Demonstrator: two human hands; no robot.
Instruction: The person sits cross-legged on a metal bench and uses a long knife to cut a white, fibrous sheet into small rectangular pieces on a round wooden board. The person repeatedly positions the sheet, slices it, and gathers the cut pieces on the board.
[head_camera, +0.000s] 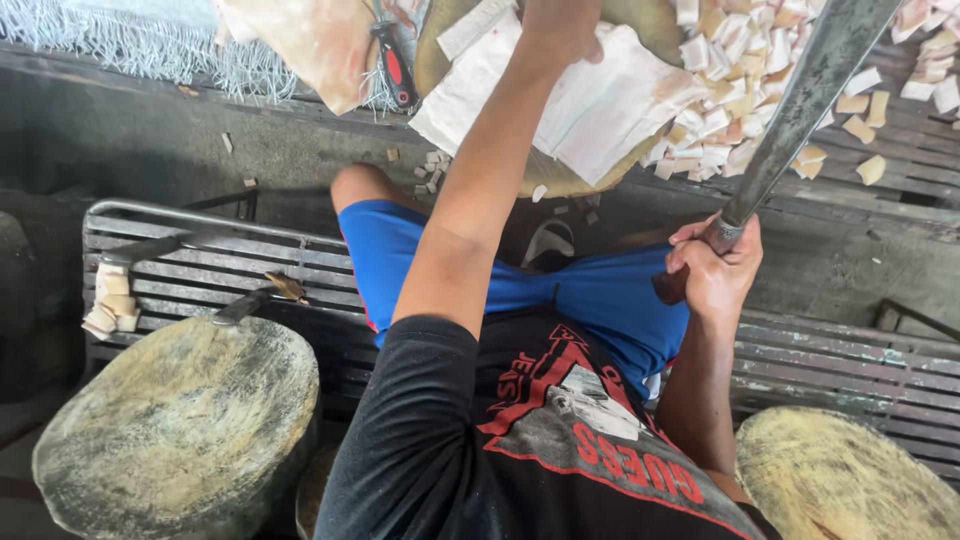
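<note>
Overhead, the right hand (716, 270) grips a cleaver (805, 95) by its handle, fist tight, blade rising past it. Ahead, the left hand (560, 25) presses pale slabs (600, 105) onto a chopping block (560, 178), its fingers hidden. Cut cubes (735, 60) lie just beyond the blade.

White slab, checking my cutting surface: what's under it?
Under the slab a round wooden block shows at the edges. Its middle is covered, also by the left hand.

two round wooden chopping blocks (180, 430) sit lower left and lower right. one cleaver (800, 100) upper right. one red-handled tool (395, 65) at top.
</note>
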